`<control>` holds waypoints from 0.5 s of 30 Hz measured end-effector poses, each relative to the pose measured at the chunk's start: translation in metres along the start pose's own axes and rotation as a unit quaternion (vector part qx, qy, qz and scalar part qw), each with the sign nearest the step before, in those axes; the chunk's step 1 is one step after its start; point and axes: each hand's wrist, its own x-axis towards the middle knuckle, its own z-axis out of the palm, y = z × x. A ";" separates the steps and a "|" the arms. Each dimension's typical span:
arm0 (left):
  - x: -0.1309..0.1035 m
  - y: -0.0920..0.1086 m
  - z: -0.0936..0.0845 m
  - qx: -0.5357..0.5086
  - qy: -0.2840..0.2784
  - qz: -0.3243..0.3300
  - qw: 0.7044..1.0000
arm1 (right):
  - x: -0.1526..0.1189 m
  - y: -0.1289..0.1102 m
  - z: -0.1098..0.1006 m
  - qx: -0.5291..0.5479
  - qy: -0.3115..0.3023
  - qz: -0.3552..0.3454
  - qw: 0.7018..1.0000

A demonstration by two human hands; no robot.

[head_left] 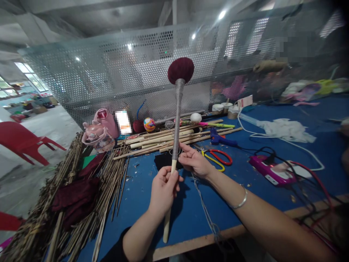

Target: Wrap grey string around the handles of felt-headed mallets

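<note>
My left hand (163,191) grips a pale wooden stick (176,142) held upright over the blue table (240,174). The stick's upper part is wrapped in grey thread and it ends in a dark red fuzzy ball (180,70). My right hand (194,160), with a silver bangle on its wrist, pinches the grey thread (205,211) right beside the stick where the wrapping ends. The loose thread trails down over the table's front edge.
Bundles of thin sticks and dark red cloth (73,196) lie at left. Bamboo rods (174,136), scissors (216,158), a blue glue gun (218,139), a pink device (269,171) with cables, white cloth (286,129) and a pink bottle (100,131) lie on the table. A perforated metal screen (114,72) stands behind.
</note>
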 end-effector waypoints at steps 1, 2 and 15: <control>0.000 0.002 -0.001 -0.006 -0.008 -0.013 1.000 | -0.001 -0.001 0.000 0.000 0.000 0.000 1.000; 0.000 0.005 -0.001 -0.018 -0.017 -0.029 0.999 | -0.001 -0.002 0.000 -0.002 0.000 -0.001 1.000; -0.002 0.003 -0.003 -0.028 -0.010 -0.016 0.999 | -0.003 -0.004 0.001 -0.015 -0.023 0.002 1.000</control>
